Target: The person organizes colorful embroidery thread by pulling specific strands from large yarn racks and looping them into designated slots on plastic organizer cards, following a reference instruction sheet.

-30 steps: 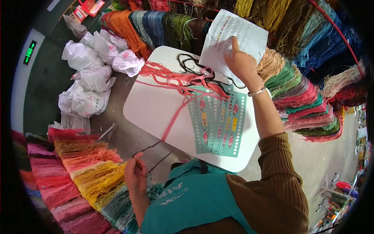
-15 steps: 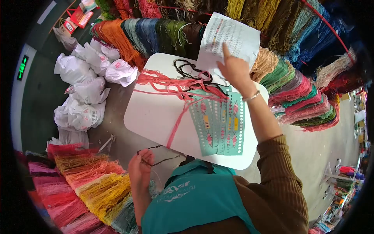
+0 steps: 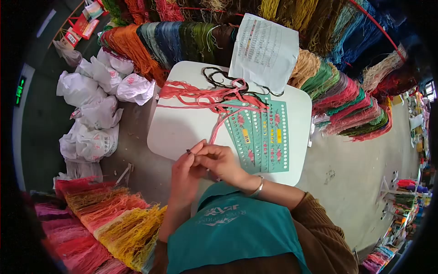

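Observation:
My left hand (image 3: 183,176) is closed above the table's near edge, and a short dark bit of thread (image 3: 188,151) pokes out at its fingertips. Against it, my right hand (image 3: 222,165) has its fingers curled in a pinch; most of the thread is hidden between the two hands. Just beyond them, pink thread (image 3: 214,132) hangs from a pink bundle (image 3: 191,95) lying across the white table (image 3: 171,130). Green cards with punched holes (image 3: 278,153) lie overlapped to the right, with some pink strands over their top ends.
A printed paper sheet (image 3: 264,55) lies at the table's far edge beside black thread (image 3: 211,75). Racks of coloured skeins (image 3: 175,43) stand behind, more skeins (image 3: 132,233) hang at lower left. White plastic bags (image 3: 82,89) are piled on the left floor.
My right hand has left the printed sheet and come down to my left hand. My left hand has moved up and right, and the dark thread's loop is now mostly hidden.

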The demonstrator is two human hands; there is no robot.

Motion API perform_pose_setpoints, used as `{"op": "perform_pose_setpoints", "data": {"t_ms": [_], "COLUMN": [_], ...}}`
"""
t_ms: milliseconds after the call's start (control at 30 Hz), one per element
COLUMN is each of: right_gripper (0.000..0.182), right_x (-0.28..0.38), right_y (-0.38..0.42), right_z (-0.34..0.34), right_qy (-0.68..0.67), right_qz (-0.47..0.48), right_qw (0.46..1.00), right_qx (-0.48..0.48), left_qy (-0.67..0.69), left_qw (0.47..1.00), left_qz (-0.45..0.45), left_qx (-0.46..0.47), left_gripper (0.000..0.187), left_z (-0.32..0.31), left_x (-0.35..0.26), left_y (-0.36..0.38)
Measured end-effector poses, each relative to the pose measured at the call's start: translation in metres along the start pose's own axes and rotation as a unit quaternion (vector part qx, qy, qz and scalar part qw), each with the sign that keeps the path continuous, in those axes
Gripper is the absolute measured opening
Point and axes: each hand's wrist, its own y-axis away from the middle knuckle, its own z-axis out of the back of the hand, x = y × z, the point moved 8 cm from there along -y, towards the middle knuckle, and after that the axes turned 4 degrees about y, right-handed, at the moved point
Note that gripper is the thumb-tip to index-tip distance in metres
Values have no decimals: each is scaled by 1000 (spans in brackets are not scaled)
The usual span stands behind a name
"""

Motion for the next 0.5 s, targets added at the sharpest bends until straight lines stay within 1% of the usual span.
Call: {"op": "perform_pose_setpoints", "data": {"t_ms": [67, 167, 200, 300, 333, 400, 500], "right_gripper": [16, 18, 16, 13, 10, 9, 10], "right_x": [-2, -9, 0, 0, -1, -2, -1], "right_y": [3, 7, 11, 16, 17, 19, 22], "right_z": [8, 14, 14, 25, 28, 32, 35], "right_qy": [-29, -4, -7, -40, -62, -67, -93], "right_qz": [-10, -13, -37, -59, -40, -38, -45], "right_qw": [999, 1000, 999, 994, 993, 991, 985], "right_qx": [-13, -18, -32, -79, -94, -112, -137], "left_qy": [-26, -18, -13, 11, 24, 62, 40], "left_qw": [999, 998, 998, 997, 997, 993, 996], "left_qz": [-1, -10, -15, -30, -39, -40, -51], "left_qx": [27, 58, 62, 67, 69, 88, 64], "left_gripper": [38, 37, 36, 32, 30, 27, 26], "left_z": [-7, -4, -3, -3, -4, -1, -5], "left_x": [-4, 4, 6, 8, 7, 10, 10], "left_y": [2, 0, -1, -6, -9, -14, -16]}}
